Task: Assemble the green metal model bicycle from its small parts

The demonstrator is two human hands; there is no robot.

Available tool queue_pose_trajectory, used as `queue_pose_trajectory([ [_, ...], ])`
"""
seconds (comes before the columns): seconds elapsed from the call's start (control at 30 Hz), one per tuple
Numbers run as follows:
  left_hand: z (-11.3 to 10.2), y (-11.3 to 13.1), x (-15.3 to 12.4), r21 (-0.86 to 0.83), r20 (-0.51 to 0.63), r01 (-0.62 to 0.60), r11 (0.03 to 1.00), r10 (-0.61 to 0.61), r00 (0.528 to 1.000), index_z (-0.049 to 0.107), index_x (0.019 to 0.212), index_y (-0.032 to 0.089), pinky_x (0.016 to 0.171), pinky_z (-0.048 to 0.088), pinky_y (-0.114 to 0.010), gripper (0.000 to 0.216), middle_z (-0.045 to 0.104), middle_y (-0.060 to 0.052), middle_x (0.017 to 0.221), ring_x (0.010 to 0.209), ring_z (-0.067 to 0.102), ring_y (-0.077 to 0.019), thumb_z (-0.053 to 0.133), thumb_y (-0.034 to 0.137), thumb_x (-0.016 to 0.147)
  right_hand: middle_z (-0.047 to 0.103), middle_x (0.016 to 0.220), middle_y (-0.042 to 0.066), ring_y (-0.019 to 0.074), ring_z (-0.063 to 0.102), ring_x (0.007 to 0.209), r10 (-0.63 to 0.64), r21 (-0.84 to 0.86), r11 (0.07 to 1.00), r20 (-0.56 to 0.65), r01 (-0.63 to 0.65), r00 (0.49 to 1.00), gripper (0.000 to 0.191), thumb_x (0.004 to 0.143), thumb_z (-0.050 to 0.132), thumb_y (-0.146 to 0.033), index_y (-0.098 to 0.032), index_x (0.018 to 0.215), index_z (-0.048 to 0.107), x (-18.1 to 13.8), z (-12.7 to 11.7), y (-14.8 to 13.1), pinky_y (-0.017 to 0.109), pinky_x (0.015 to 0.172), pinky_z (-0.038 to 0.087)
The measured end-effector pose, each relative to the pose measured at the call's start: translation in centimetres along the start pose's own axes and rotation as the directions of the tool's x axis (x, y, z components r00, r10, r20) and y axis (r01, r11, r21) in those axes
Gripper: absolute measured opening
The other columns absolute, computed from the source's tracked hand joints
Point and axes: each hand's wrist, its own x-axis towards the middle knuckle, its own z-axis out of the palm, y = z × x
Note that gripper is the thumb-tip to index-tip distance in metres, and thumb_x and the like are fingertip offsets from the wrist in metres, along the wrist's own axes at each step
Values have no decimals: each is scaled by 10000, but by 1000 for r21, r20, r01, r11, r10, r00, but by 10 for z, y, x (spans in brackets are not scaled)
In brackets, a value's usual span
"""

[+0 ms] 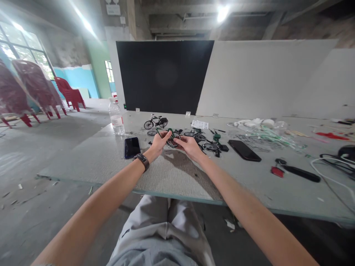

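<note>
Forearms [91,207] outstretched, left hand [158,145] and right hand [189,147] pinch miniature green bicycle [173,139].

Left forearm [94,199] and right forearm [244,207] reach forward; left hand [158,145] just beside right hand [189,147], all 2 hands pinching.

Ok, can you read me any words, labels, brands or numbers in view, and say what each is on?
Bottle label: too small to read.
Paper sheet: printed, but too blurred to read.
Wall sign: too blurred to read.
Nothing else is legible.
</note>
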Motion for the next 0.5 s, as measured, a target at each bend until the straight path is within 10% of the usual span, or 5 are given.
queue_pose_trajectory([
  [0.5, 0, -2, 4, 82, -9, -170, 982, 172, 985, 677, 806, 158, 777, 477, -237, 153, 701, -36, 824, 799, 644, -138, 747, 295, 801, 712, 909, 46, 181, 661, 849, 89, 176, 982, -97, -71, 991, 339, 583, 911, -353, -176, 823, 749, -6, 5, -12, 328, 774, 560],
])
